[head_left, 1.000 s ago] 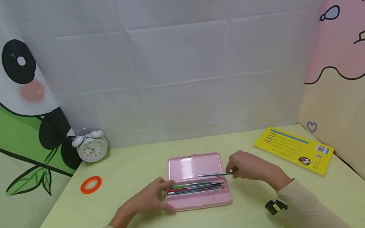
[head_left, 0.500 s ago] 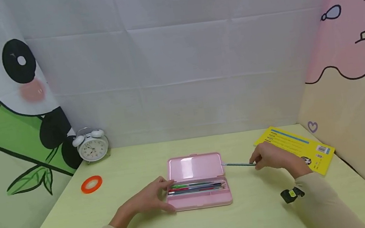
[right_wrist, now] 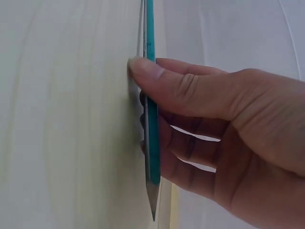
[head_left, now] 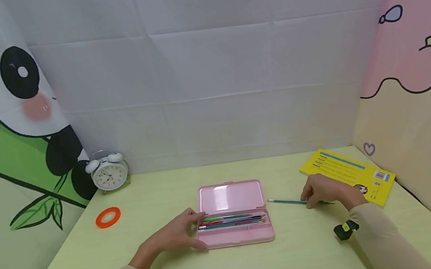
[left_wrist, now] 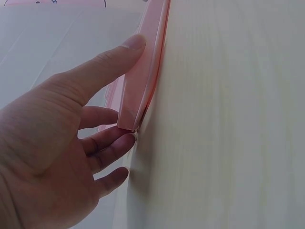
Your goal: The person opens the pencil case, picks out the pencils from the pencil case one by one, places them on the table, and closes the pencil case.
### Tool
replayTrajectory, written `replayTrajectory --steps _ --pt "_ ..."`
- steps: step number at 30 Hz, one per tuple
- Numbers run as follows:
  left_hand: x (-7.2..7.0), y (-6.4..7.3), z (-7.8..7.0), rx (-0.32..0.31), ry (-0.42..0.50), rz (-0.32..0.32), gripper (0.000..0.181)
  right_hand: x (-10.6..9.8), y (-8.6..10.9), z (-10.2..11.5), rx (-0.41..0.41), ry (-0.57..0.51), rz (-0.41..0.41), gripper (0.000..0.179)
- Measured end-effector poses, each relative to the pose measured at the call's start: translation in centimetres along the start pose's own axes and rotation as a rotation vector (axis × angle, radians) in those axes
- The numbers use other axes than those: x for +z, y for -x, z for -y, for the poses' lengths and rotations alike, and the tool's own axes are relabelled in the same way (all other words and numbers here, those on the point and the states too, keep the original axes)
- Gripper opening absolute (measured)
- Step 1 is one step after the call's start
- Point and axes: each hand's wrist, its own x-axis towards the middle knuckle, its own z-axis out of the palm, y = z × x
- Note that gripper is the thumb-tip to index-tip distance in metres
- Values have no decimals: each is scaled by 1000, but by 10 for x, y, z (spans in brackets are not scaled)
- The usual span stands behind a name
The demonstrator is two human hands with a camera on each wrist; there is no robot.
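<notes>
A pink pencil case (head_left: 235, 236) lies open on the table, its lid folded back. Several pencils (head_left: 231, 222) fill its upper compartment. At the case's left end, my left hand (head_left: 177, 235) grips the edge, the thumb (left_wrist: 107, 62) on the near side and the fingers around the end. To the right of the case, my right hand (head_left: 322, 188) pinches a green pencil (head_left: 287, 201) between thumb and fingers, low over the table. In the right wrist view, the pencil's sharpened tip (right_wrist: 152, 200) points toward the wrist side.
A yellow book (head_left: 351, 175) lies at the right, just behind my right hand. An orange ring (head_left: 108, 217), like a tape roll, is at the left. A white alarm clock (head_left: 109, 175) stands at the back left, near the wall.
My right hand has carried the green pencil rightward from over the case, then lowered it near the table. The left hand has stayed at the case's end.
</notes>
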Motion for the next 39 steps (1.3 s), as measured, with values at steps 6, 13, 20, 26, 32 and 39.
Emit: replayTrajectory --steps 6,13,20,26,32,39 --pt "0 1 0 8 -3 -2 90 0 0 -4 -16 -25 -6 18" --pt "0 0 1 -3 -3 -1 90 1 0 -5 -21 -55 1 18" --pt "1 0 1 -12 5 1 91 0 3 -1 3 -30 -5 19" --pt "0 0 0 -12 -9 2 91 -2 7 2 55 -11 -7 20" --pt "0 0 0 -12 -7 4 91 -4 8 6 79 22 8 20" --pt "1 0 2 -7 -6 3 91 -2 6 6 88 37 17 21"
